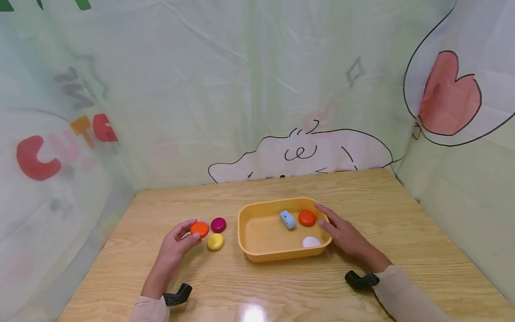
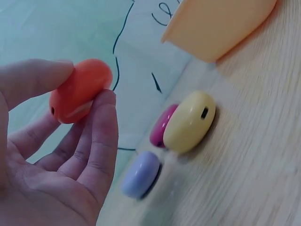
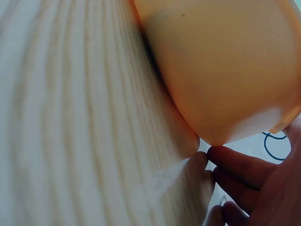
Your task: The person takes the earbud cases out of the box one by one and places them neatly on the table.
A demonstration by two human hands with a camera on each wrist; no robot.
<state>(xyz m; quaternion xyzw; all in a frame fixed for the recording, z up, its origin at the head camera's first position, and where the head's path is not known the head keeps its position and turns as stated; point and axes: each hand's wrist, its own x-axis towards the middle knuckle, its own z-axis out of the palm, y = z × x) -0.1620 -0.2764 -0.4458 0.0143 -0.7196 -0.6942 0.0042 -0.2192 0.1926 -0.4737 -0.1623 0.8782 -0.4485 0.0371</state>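
- Left hand (image 1: 177, 243), lower left of centre in the head view: thumb and fingertips pinch the orange piece (image 1: 199, 229), which is raised off the wood.
- Right hand (image 1: 344, 236), right of centre: grips the right end of the tray (image 1: 257, 256), thumb over the rim, fingers against the outer wall (the right wrist view shows fingertips touching its lower corner).
- Beside the left hand: yellow piece (image 1: 215, 242) and magenta piece (image 1: 218, 225) on the table (image 1: 217, 290); lavender piece (image 2: 142, 174), mostly hidden behind the orange piece in the head view.
- Tray contents, all in its right half: light blue piece (image 1: 287, 219) on a slant, red piece (image 1: 307, 218) just beside it, white piece (image 1: 311, 242) near the front wall, partly hidden by it.
- Clearances: a strip of wood separates the yellow piece from the tray's left rim; a broader stretch runs from the front wall to the bottom of the frame.
- Edges: the table's far edge meets the printed sheet (image 1: 181, 89); the tray stands well apart from both side edges.
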